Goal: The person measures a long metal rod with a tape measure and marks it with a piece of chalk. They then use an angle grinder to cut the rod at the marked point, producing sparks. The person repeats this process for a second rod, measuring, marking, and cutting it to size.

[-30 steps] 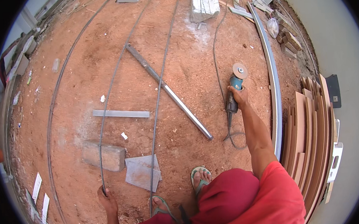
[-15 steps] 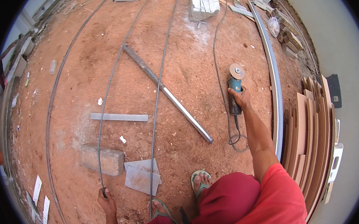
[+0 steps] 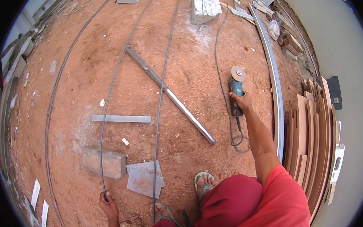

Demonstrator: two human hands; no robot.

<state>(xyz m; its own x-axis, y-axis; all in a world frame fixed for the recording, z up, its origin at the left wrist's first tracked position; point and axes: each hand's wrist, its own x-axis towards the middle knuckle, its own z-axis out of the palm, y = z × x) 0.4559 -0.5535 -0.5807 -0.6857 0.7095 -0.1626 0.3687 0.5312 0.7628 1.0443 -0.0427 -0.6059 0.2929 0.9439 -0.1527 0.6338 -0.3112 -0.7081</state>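
Both hands occupied on red dirt ground (image 3: 188, 92).
Left hand (image 3: 108, 204) clenched around the near end of a long thin steel rod (image 3: 106, 105) beside a grey concrete block (image 3: 103, 162); farther out, right hand (image 3: 242, 101) grasping a blue-bodied angle grinder (image 3: 235, 87) near stacked wooden boards (image 3: 311, 126).

Matt grey steel rod (image 3: 106, 101) on rough reddish dirt (image 3: 187, 71). At three o'clock, a blue plastic grinder (image 3: 235, 94); smooth wooden boards (image 3: 311, 134) beyond.

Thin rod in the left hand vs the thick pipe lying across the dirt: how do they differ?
The thin rod is dark, very long and held at its end by the left hand; the thick pipe is shorter, stouter, part shiny, and untouched. The rod runs away from the person; the pipe lies diagonally. Both rest on the red dirt.
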